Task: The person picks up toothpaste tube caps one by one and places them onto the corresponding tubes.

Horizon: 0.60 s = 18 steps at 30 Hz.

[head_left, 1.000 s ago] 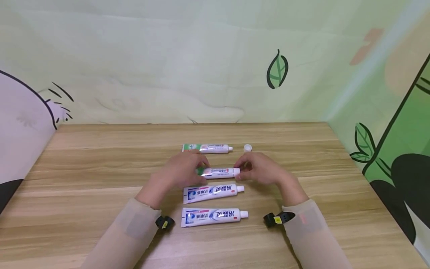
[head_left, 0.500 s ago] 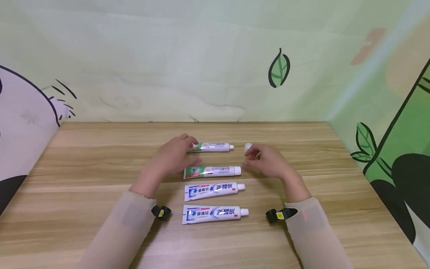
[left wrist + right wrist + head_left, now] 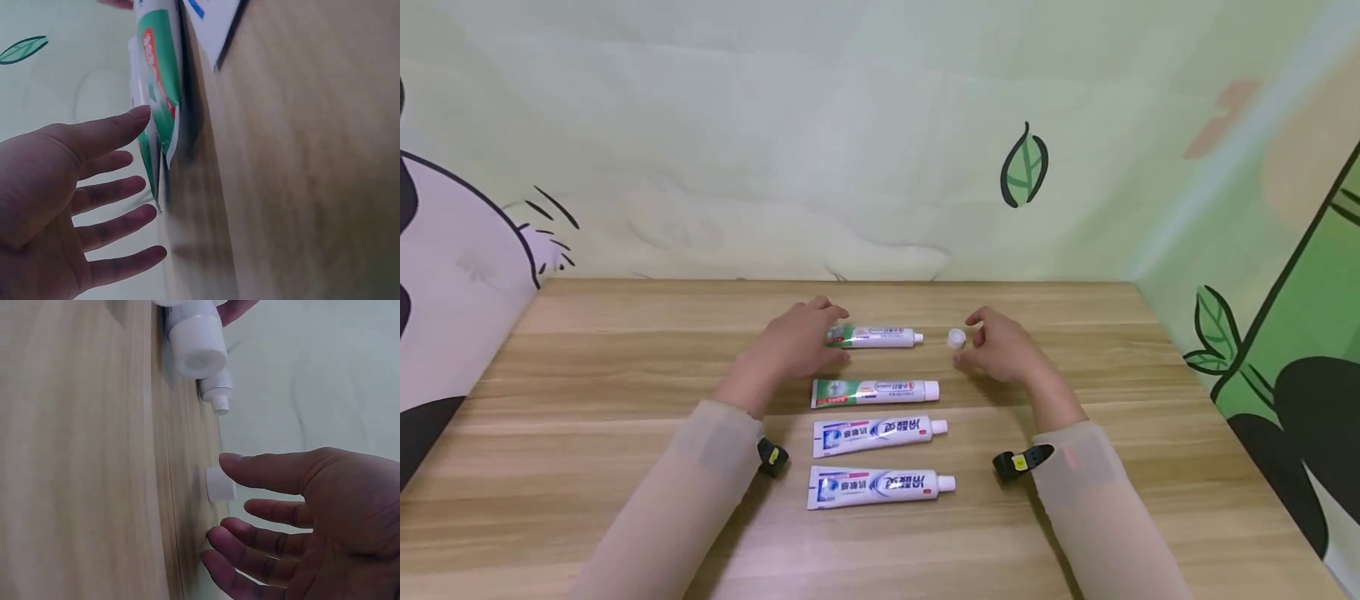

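Observation:
The farthest toothpaste tube (image 3: pixel 883 337), green and white, lies uncapped with its narrow nozzle pointing right. My left hand (image 3: pixel 797 342) is at its tail end, thumb and fingers spread apart; in the left wrist view the fingers are extended and grip nothing. Just right of the nozzle, a loose white cap (image 3: pixel 956 338) sits on the table. Beside that cap is my right hand (image 3: pixel 1000 346), its thumb and fingers parted and loosely bent, holding nothing in the right wrist view. Nearer lies a second green-and-white toothpaste tube (image 3: pixel 876 392) with its white cap on.
Two blue-and-white toothpaste tubes, one (image 3: pixel 872 437) behind the other (image 3: pixel 872 487), lie nearest me with caps on, parallel to the green ones. The wooden table (image 3: pixel 587 483) ends at a printed backdrop (image 3: pixel 737 167) at the back.
Both hands have left the second green-and-white tube and moved farther back. The left is now by the uncapped tube's tail, the right by the loose cap. That second tube stays on the table.

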{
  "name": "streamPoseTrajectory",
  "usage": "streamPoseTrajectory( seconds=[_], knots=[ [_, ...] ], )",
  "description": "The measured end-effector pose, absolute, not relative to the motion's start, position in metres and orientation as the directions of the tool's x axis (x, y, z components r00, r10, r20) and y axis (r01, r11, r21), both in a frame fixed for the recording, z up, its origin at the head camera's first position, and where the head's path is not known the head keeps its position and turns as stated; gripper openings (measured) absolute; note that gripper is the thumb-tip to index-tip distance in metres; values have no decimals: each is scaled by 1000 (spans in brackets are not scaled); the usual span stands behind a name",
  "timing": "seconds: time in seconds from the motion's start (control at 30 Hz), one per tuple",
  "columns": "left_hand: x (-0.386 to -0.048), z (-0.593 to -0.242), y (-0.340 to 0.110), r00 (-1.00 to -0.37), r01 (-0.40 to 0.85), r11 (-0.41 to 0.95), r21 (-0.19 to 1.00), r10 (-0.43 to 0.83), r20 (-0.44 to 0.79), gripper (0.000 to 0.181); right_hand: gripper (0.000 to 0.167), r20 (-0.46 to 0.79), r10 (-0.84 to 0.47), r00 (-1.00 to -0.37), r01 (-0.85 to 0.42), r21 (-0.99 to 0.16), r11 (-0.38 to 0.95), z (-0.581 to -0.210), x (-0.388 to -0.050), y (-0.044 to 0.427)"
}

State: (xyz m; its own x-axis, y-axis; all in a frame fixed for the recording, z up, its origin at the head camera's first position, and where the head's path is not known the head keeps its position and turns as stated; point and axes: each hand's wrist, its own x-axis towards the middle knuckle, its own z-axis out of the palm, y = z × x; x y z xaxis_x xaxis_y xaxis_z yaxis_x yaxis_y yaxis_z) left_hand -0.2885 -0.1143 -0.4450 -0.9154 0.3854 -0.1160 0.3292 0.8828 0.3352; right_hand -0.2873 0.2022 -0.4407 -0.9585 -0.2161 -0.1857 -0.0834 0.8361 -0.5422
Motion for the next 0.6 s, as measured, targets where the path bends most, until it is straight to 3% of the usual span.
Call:
streamPoseTrajectory(
  seconds=[0.2,0.47,0.6],
  knots=[
    [-297,-449,-108,-903,357,889,288,407,-136,62,58,-208,-234,-950,-109,-482,870,-444,-299,194],
    [-301,-449,-103,-908,366,894,259,404,-111,43,30,-205,-254,-945,-145,-433,890,-443,-305,185],
    [-303,-451,-103,-904,370,889,269,411,-116,41,24,-204,-249,-947,-137,-445,885,-444,-304,185]
  ],
)
